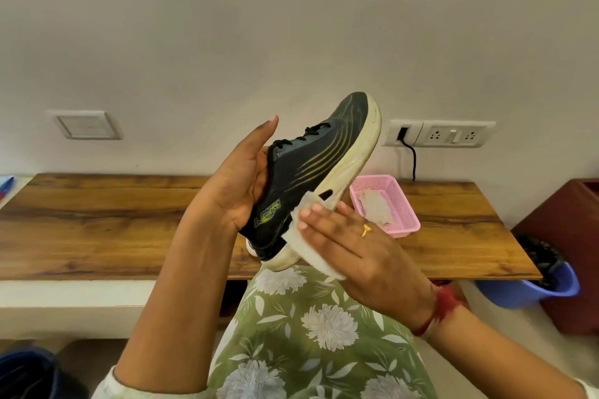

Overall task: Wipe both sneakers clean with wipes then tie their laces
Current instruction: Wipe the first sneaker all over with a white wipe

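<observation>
Your left grip curls round the sneaker; right grip, spread flat, presses the wipe. Seems light, stiff: hold its heel.

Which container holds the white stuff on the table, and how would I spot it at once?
Start at the long wooden table that runs across the room. Near its right end, below the wall socket, sits a pink basket, partly behind the raised sneaker. It is the only pink, mesh-walled thing there, with something white crumpled inside.
</observation>
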`<state>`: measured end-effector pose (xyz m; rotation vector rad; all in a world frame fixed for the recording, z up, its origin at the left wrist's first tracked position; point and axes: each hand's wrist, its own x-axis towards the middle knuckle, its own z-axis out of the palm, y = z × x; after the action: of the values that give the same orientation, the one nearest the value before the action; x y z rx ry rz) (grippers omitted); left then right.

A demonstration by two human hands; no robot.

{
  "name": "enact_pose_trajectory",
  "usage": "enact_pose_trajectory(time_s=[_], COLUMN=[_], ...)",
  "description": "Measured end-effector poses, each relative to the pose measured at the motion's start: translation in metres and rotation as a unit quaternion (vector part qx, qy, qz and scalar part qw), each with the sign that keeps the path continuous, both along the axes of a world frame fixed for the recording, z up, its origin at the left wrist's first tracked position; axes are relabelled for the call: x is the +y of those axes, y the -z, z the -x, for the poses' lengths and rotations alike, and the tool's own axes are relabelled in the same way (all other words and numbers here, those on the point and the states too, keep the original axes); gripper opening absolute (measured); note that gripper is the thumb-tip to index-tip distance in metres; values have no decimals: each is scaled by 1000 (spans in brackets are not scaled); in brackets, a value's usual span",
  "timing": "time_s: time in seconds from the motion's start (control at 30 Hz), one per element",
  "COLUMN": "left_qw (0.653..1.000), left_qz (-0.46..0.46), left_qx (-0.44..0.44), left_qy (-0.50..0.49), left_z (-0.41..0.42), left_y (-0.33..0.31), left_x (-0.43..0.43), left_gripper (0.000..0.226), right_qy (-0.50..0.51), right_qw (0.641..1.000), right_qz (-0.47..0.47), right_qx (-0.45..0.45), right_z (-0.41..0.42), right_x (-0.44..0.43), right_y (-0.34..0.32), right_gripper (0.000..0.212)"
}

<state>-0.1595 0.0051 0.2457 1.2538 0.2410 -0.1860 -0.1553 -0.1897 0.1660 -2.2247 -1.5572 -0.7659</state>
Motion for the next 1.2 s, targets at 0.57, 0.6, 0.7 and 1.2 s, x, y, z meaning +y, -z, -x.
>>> enact_pose_trajectory(time_s=[0.57,0.6,0.7,1.2], left_qw=[990,990,995,1000], left_qz=[-135,-130,-91,-7], left_qx=[-28,-29,-25,11], left_qy=[39,39,30,16], left_z=[7,7,4,1], left_y=[7,5,1,8], left_x=[4,5,7,0], left_gripper=[27,28,25,74], right_qy=[160,181,185,117], right_qw=[952,956,966,992], right_qz=[-208,-171,-99,-28], right_qx=[159,154,149,49], right_z=[-26,-25,-11,-9], right_x=[-18,-15,0,19], right_y=[-61,-53,-33,-32], right_gripper=[41,44,52,48])
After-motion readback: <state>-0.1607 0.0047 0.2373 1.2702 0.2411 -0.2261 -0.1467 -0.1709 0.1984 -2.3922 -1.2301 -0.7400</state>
